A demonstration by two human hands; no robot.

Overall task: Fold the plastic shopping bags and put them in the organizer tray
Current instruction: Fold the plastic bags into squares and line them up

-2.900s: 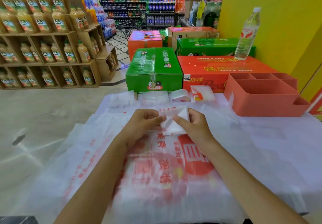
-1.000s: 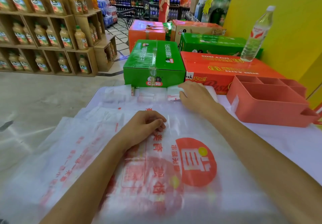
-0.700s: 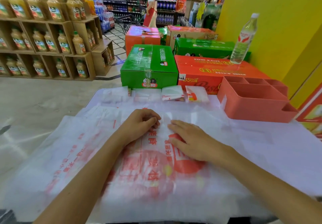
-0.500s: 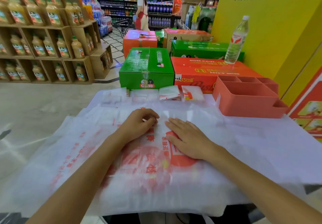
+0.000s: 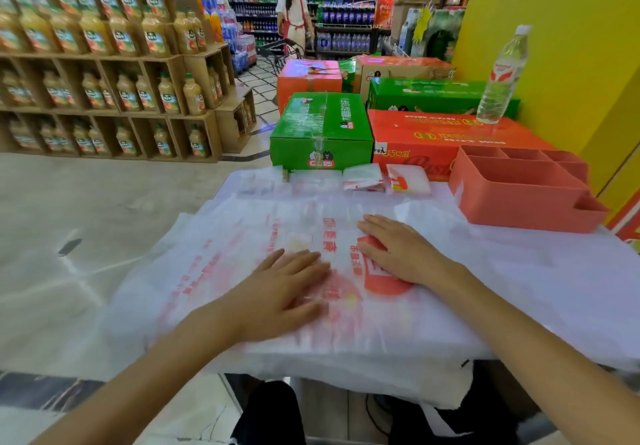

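Head view, only camera. I see both hands flat on the topmost plastic bag (image 5: 346,271) of the stack spread over the table (image 5: 571,271). Left hand (image 5: 277,292) is spread, fingers straight, palm down on the film at about 7 o'clock from the red round logo (image 5: 384,278). Right hand (image 5: 398,250) is likewise flat with fingers together, covering the logo's upper part. Neither pinches anything. The left hand is somewhat motion-blurred, so whether it presses or slides I cannot tell.

Key relation: the bag's long axis appears to run left-right across me, with both palms near its middle. Its loose left end lies at 9 o'clock, nearer my left hand, which I judge would start the fold.

Organizer tray (image 5: 519,195) sits at 2 o'clock from the right hand, well apart, nearer that hand. Two folded bags (image 5: 363,177) (image 5: 408,178) lie at 12 o'clock along the far edge, not yet in the tray.
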